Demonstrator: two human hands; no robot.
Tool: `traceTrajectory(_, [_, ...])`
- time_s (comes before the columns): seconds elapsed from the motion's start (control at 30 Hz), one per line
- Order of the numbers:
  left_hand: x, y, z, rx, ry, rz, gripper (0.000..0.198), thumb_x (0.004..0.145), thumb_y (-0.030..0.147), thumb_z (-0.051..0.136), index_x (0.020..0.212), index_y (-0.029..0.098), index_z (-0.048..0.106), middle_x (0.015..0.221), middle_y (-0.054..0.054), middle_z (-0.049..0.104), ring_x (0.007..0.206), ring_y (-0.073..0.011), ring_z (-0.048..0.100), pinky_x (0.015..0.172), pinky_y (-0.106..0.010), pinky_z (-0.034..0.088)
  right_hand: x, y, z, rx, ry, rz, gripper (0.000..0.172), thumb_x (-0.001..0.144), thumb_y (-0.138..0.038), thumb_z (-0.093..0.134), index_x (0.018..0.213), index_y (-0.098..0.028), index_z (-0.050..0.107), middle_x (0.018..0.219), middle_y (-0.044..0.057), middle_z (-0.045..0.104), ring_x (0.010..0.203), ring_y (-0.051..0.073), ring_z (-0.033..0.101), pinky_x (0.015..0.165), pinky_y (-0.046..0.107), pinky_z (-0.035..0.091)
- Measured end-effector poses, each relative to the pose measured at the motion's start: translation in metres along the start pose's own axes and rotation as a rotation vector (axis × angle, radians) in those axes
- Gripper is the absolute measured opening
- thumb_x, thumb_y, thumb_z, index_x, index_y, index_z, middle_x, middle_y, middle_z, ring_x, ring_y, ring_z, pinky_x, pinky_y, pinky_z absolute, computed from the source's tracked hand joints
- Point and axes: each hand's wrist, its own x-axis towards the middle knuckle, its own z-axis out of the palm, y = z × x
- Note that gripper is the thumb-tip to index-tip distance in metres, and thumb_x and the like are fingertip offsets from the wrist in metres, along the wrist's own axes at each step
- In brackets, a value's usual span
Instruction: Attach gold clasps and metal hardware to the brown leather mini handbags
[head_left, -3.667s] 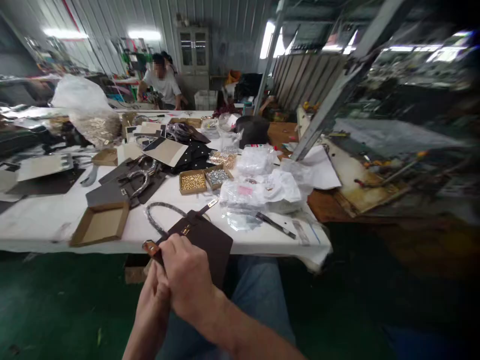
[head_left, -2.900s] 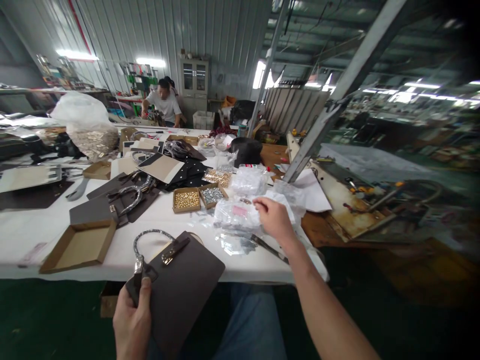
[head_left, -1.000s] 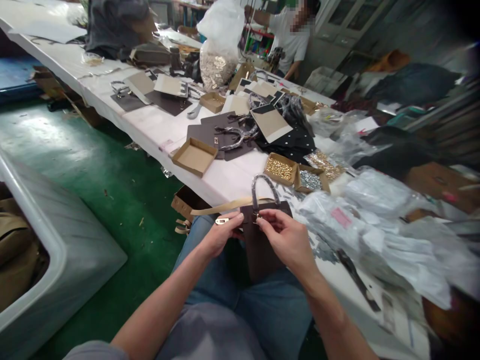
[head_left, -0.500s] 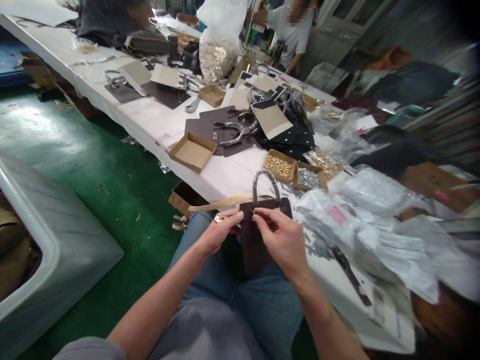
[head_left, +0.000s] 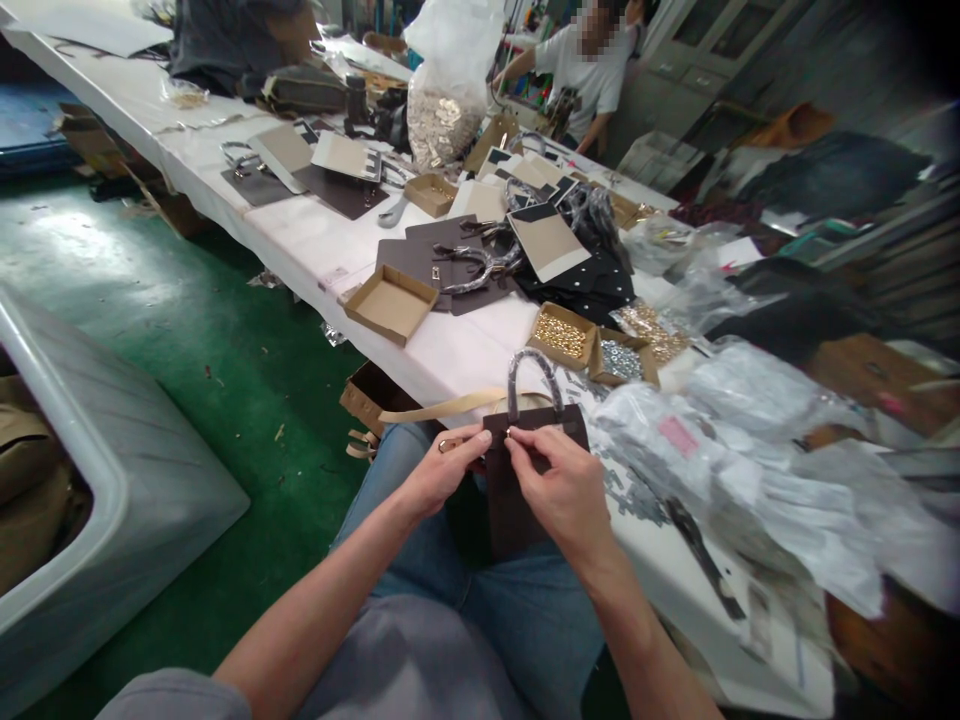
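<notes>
A dark brown leather panel (head_left: 511, 500) with a wrapped loop handle (head_left: 534, 372) stands upright over my lap at the table's edge. My left hand (head_left: 437, 474) grips its left top corner, thumb on a small gold clasp (head_left: 448, 443). My right hand (head_left: 561, 490) pinches a tiny gold fitting at the panel's top edge, fingers closed. A tan strap (head_left: 450, 407) trails leftward behind the panel.
On the white table (head_left: 315, 250): open boxes of gold studs (head_left: 559, 335) and silver fittings (head_left: 619, 360), an empty cardboard tray (head_left: 391, 303), more brown panels (head_left: 442, 262), plastic bags (head_left: 750, 440). A person in a white shirt (head_left: 577, 75) works at the far end. Green floor lies left.
Earlier my right hand reached to the plastic bags while the left held the panel alone. Now both hands are on the panel's top edge; over the last second they barely moved.
</notes>
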Motion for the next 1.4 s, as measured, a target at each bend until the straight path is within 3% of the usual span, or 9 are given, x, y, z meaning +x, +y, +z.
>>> traceTrajectory(0.23, [-0.003, -0.004, 0.000, 0.143, -0.004, 0.113, 0.055, 0.107, 0.065, 0.074, 0.123, 0.014, 0.089, 0.099, -0.007, 0.076, 0.087, -0.0195, 0.061, 0.079, -0.029, 0.048, 0.004, -0.003, -0.005, -0.004, -0.068, -0.032, 0.018, 0.111, -0.027, 0.065, 0.108, -0.026, 0.083, 0.104, 0.008, 0.083, 0.097, 0.027, 0.079, 0.092, 0.042, 0.062])
traceTrajectory(0.37, [-0.007, 0.000, 0.000, 0.236, -0.049, 0.184, 0.054, 0.112, 0.061, 0.067, 0.133, 0.014, 0.086, 0.109, -0.009, 0.080, 0.099, -0.0232, 0.068, 0.092, -0.032, 0.053, 0.005, -0.004, -0.005, -0.026, -0.110, 0.001, 0.017, 0.108, -0.025, 0.067, 0.104, -0.024, 0.084, 0.101, 0.008, 0.084, 0.095, 0.027, 0.079, 0.090, 0.041, 0.061])
traceTrajectory(0.5, [-0.008, 0.003, 0.003, 0.293, -0.073, 0.248, 0.051, 0.115, 0.055, 0.063, 0.143, 0.016, 0.082, 0.126, -0.011, 0.083, 0.114, -0.0279, 0.072, 0.107, -0.036, 0.054, 0.000, -0.009, 0.002, -0.082, -0.051, 0.061, 0.019, 0.107, -0.023, 0.066, 0.103, -0.022, 0.084, 0.100, 0.009, 0.083, 0.090, 0.026, 0.079, 0.088, 0.040, 0.060])
traceTrajectory(0.73, [-0.008, 0.005, 0.005, 0.193, -0.022, 0.146, 0.045, 0.112, 0.051, 0.068, 0.135, 0.016, 0.086, 0.114, -0.011, 0.084, 0.107, -0.0283, 0.075, 0.103, -0.038, 0.059, -0.008, -0.012, 0.018, -0.195, -0.047, 0.082, 0.022, 0.112, -0.024, 0.061, 0.107, -0.022, 0.082, 0.102, 0.010, 0.081, 0.099, 0.028, 0.078, 0.096, 0.041, 0.059])
traceTrajectory(0.83, [-0.012, 0.008, 0.008, 0.184, -0.012, 0.159, 0.042, 0.107, 0.049, 0.076, 0.132, 0.017, 0.086, 0.121, -0.011, 0.085, 0.112, -0.0294, 0.076, 0.107, -0.040, 0.059, -0.010, -0.011, 0.020, -0.141, -0.075, 0.103, 0.027, 0.114, -0.021, 0.057, 0.117, -0.022, 0.084, 0.109, 0.010, 0.080, 0.104, 0.028, 0.077, 0.097, 0.039, 0.059])
traceTrajectory(1.07, [-0.002, -0.018, 0.021, 0.133, 0.263, 0.114, 0.043, 0.090, 0.047, 0.095, 0.119, 0.017, 0.086, 0.117, -0.011, 0.087, 0.108, -0.0293, 0.080, 0.099, -0.037, 0.063, -0.016, -0.001, 0.017, 0.156, -0.175, 0.069, 0.053, 0.113, -0.010, 0.045, 0.155, -0.024, 0.072, 0.134, 0.012, 0.079, 0.125, 0.025, 0.075, 0.115, 0.041, 0.060])
traceTrajectory(1.2, [0.008, -0.027, 0.025, 0.148, 0.346, 0.064, 0.055, 0.087, 0.054, 0.096, 0.125, 0.016, 0.084, 0.121, -0.013, 0.087, 0.107, -0.0297, 0.081, 0.092, -0.036, 0.065, -0.023, 0.025, -0.026, 0.281, -0.077, 0.161, 0.046, 0.115, -0.026, 0.058, 0.160, -0.030, 0.068, 0.137, 0.007, 0.082, 0.117, 0.023, 0.081, 0.110, 0.039, 0.064])
traceTrajectory(1.3, [0.011, -0.027, 0.019, 0.180, 0.400, 0.063, 0.062, 0.081, 0.058, 0.099, 0.123, 0.015, 0.083, 0.117, -0.013, 0.087, 0.101, -0.0309, 0.082, 0.084, -0.035, 0.066, -0.033, 0.084, -0.098, 0.040, 0.217, 0.270, 0.032, 0.111, -0.038, 0.068, 0.138, -0.027, 0.083, 0.131, 0.008, 0.086, 0.115, 0.028, 0.082, 0.107, 0.042, 0.065])
traceTrajectory(1.4, [0.013, -0.030, 0.013, 0.125, 0.470, 0.019, 0.067, 0.074, 0.056, 0.104, 0.124, 0.018, 0.082, 0.116, -0.011, 0.087, 0.097, -0.0292, 0.082, 0.080, -0.033, 0.067, -0.045, 0.167, -0.185, -0.393, 0.435, 0.543, 0.041, 0.112, -0.035, 0.057, 0.138, -0.018, 0.084, 0.132, 0.017, 0.085, 0.118, 0.033, 0.081, 0.109, 0.044, 0.062])
